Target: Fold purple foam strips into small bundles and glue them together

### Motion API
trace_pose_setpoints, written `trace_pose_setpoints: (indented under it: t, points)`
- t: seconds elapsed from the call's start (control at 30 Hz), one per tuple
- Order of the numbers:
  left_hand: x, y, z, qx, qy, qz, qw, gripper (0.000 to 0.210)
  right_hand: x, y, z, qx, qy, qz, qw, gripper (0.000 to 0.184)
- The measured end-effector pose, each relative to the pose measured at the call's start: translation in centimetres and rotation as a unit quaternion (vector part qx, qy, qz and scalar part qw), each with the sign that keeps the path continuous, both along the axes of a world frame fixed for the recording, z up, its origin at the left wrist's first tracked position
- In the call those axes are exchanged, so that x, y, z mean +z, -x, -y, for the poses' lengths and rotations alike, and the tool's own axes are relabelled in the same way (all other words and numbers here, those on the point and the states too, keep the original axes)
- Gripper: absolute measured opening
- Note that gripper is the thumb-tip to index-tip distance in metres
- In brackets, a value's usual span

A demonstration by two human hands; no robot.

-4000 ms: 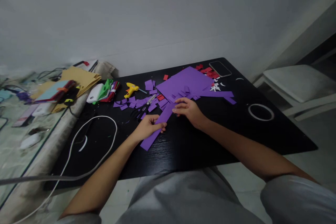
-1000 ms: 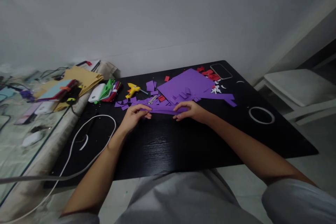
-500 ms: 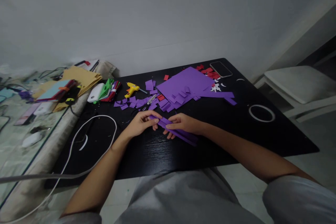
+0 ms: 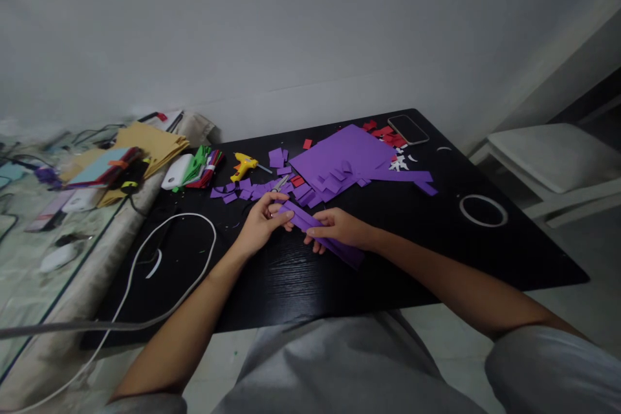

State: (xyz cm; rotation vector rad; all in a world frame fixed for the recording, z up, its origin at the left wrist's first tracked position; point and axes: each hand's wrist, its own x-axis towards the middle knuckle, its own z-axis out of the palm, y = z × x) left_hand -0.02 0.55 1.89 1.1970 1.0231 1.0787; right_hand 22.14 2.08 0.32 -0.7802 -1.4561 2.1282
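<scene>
Between my two hands, above the black table's front part, is a long folded strip of purple paper (image 4: 317, 233), slanting down to the right. My left hand (image 4: 263, 220) pinches its upper left end between thumb and fingers. Around the strip's middle, my right hand (image 4: 339, 229) has its thumb on top and fingers beneath. Just beyond my left hand lie scissors (image 4: 281, 182), mostly hidden behind it, among small cut purple paper pieces (image 4: 246, 189). A large purple sheet (image 4: 347, 152) lies farther back, with loose purple squares on its near edge.
A yellow glue gun (image 4: 243, 166) lies at the back left, near bundled coloured paper (image 4: 206, 168). Red scraps (image 4: 383, 132) and a phone (image 4: 408, 129) are at the back right. A white cable (image 4: 213, 239) loops over the table's left side; a white ring (image 4: 484, 210) lies right.
The purple strip has turned so its broad face shows more. My left hand has shifted slightly up and now covers more of the scissors; my right hand stays nearly in place.
</scene>
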Motion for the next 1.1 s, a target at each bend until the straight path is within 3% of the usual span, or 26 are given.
trace_pose_setpoints:
  t: [0.13, 0.27, 0.4, 0.5, 0.67, 0.77, 0.9, 1.1]
  points:
    - [-0.1, -0.3, 0.1, 0.035, 0.038, 0.026, 0.998, 0.049, -0.2, 0.2, 0.1, -0.022, -0.008, -0.010, 1.000, 0.041]
    - [-0.3, -0.6, 0.2, 0.010, 0.098, 0.009, 0.995, 0.038, -0.6, 0.7, 0.5, -0.054, 0.014, -0.019, 0.998, 0.044]
    - [-0.5, -1.0, 0.4, -0.002, 0.084, -0.018, 0.996, 0.038, -1.0, 1.1, 1.1, -0.060, 0.030, -0.032, 0.997, 0.044]
    - [-0.5, -1.2, 0.5, -0.015, 0.068, -0.021, 0.997, 0.038, -1.0, 1.3, 1.3, -0.045, -0.010, -0.032, 0.998, 0.038]
    - [0.0, -1.4, 0.8, -0.067, 0.039, -0.053, 0.996, 0.039, -0.5, 1.1, 1.0, -0.080, -0.013, -0.032, 0.996, 0.034]
    - [0.5, -1.3, 0.8, -0.117, 0.036, -0.080, 0.989, 0.040, -0.3, 0.9, 0.7, -0.128, -0.025, -0.059, 0.990, 0.045]
    - [0.8, -1.3, 0.9, -0.165, 0.036, -0.106, 0.980, 0.040, -0.5, 0.6, 0.3, -0.110, -0.069, -0.053, 0.990, 0.041]
    - [-0.1, -1.6, 1.2, -0.098, 0.025, -0.075, 0.992, 0.036, -0.5, 0.4, -0.2, -0.152, -0.061, -0.061, 0.985, 0.039]
